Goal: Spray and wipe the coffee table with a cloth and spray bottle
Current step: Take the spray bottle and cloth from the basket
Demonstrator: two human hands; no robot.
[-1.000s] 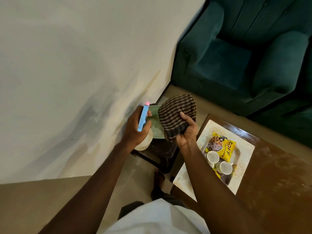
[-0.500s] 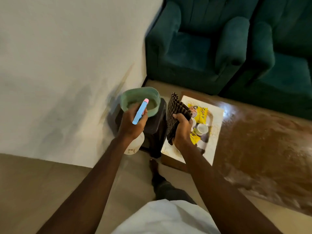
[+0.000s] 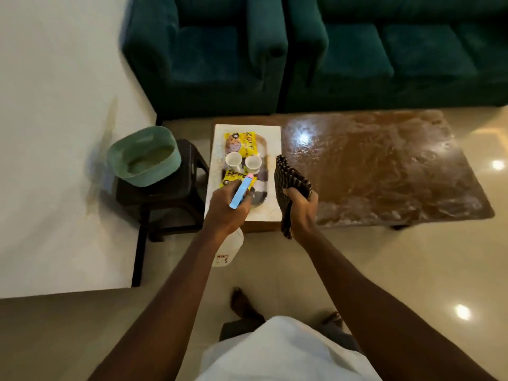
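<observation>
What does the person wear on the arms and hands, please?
The left arm and the right arm are bare up to the frame edge: no sleeves show. The left hand and the right hand have no gloves, and no watch or bracelet shows at the wrists. A white garment covers the torso.

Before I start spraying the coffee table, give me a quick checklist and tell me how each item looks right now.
1. Spray bottle gripped in the left hand: ok.
2. Cloth ready in the right hand: ok.
3. Nozzle aimed at bare coffee table: not ok. The pink nozzle tip points over the white mat.
4. Tabletop cleared: not ok. The mat, with two cups and yellow snack packets, lies on one end.
5. Liquid left in the bottle: cannot tell, as the hand hides much of it.
</observation>
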